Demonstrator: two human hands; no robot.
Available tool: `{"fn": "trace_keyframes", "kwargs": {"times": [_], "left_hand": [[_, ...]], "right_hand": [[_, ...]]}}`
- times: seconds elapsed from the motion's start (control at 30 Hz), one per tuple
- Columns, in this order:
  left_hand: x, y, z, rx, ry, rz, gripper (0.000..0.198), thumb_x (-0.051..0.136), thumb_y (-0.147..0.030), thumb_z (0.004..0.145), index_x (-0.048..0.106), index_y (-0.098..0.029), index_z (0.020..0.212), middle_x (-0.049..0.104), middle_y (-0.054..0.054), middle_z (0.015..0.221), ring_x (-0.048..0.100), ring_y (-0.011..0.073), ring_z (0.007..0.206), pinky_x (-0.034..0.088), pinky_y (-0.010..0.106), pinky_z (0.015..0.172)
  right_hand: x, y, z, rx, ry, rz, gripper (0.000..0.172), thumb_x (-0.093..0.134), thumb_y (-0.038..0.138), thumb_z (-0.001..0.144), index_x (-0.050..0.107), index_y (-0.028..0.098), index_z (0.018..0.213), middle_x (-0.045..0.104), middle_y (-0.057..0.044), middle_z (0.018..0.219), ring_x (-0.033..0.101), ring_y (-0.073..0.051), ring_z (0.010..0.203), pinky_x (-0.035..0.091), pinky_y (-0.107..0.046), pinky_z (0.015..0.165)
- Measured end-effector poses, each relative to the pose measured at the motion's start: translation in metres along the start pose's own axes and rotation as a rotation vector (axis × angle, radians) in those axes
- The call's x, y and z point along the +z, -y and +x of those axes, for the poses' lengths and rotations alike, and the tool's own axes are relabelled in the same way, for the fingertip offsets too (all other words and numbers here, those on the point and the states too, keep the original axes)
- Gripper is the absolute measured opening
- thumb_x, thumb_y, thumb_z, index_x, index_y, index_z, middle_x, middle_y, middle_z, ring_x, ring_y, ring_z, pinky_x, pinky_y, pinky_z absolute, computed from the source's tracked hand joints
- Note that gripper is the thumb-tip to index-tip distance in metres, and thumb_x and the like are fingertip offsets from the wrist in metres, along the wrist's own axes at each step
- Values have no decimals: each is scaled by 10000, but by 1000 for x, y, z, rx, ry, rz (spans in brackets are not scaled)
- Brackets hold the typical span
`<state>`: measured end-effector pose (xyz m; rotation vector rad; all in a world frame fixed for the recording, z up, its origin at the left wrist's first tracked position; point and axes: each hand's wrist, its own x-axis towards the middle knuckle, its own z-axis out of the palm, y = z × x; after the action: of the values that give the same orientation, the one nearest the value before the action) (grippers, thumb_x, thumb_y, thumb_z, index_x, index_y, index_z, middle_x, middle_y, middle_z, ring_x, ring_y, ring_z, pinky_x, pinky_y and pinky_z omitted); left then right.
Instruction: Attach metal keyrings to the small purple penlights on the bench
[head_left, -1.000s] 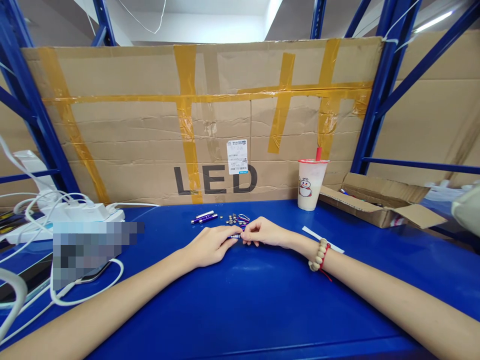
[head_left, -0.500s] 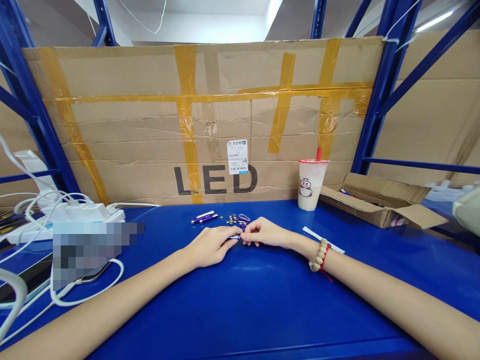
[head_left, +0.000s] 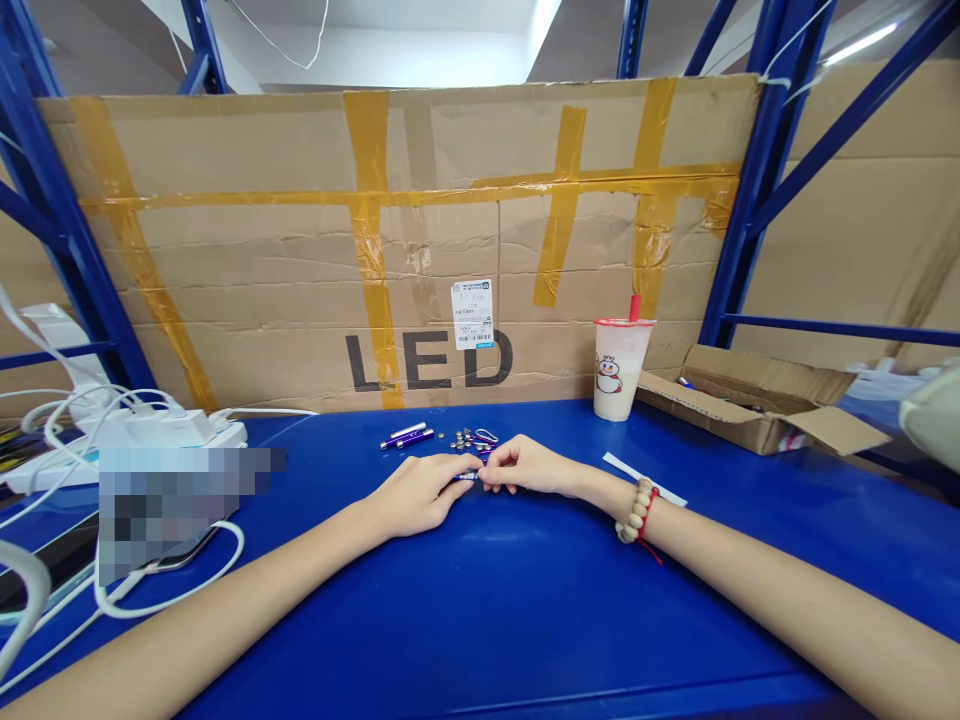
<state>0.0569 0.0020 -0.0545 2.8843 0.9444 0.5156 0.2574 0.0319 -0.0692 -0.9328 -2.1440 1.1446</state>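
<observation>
Near the middle of the table, my left hand (head_left: 420, 493) is closed around a small purple-and-silver penlight tube (head_left: 466, 476), its thumb and fingers covering most of it. My right hand (head_left: 529, 465) meets it from the right, thumb and index finger pinched at the tube's right end; whatever lies inside that pinch is hidden. Just beyond the fingers lie several button cells (head_left: 459, 442) and a small metal keyring clasp (head_left: 486, 436). Left of them a purple penlight (head_left: 407, 439) rests beside a thin silver-white tube (head_left: 408, 429).
A lidded drink cup with a red straw (head_left: 621, 370) stands at the back right, beside an open cardboard box (head_left: 750, 400). A white paper strip (head_left: 645, 479) lies behind my right wrist. White cables and a power strip (head_left: 169, 428) crowd the left. A large cardboard sheet (head_left: 262, 300) backs the table.
The view has shifted very slightly. Both hands keep their grip and place, with a little more of the tube showing between them.
</observation>
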Motion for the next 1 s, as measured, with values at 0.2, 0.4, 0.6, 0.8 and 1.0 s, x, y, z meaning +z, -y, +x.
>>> {"fn": "trace_keyframes", "kwargs": {"times": [0.2,0.4,0.6,0.8,1.0], "left_hand": [[-1,0,0,-9,9,5,255,342,-264,892,499,-264,1092,622,-13,1059,584,154,947,442,256,793],[1,-1,1,-28,-26,39,278,324,-270,898,489,-260,1121,607,-8,1110,574,159,988,448,260,808],[5,2,1,-112,-159,79,306,301,-273,902,471,-255,1156,590,5,1154,568,174,1010,450,290,828],[5,5,1,-114,-151,44,287,285,-288,909,463,-253,1130,616,3,1074,593,162,910,460,271,751],[4,4,1,-87,-160,22,284,268,-281,914,457,-247,1123,609,4,1064,587,155,903,451,255,730]], "right_hand": [[0,2,-1,3,-6,-12,370,630,494,665,650,126,630,599,-1,594,463,-47,471,373,-176,463],[1,1,0,18,-98,-11,372,631,501,655,619,131,615,553,18,520,445,-49,397,320,-177,381],[5,5,1,-137,-427,-46,355,681,459,630,633,145,788,532,33,571,424,-48,393,315,-186,377],[4,8,-2,-470,-547,-346,219,673,375,689,693,185,798,577,-1,704,409,-50,487,363,-197,481],[5,8,-6,-577,-605,-566,198,646,398,716,702,217,775,591,-4,781,486,-55,556,371,-182,509]]}}
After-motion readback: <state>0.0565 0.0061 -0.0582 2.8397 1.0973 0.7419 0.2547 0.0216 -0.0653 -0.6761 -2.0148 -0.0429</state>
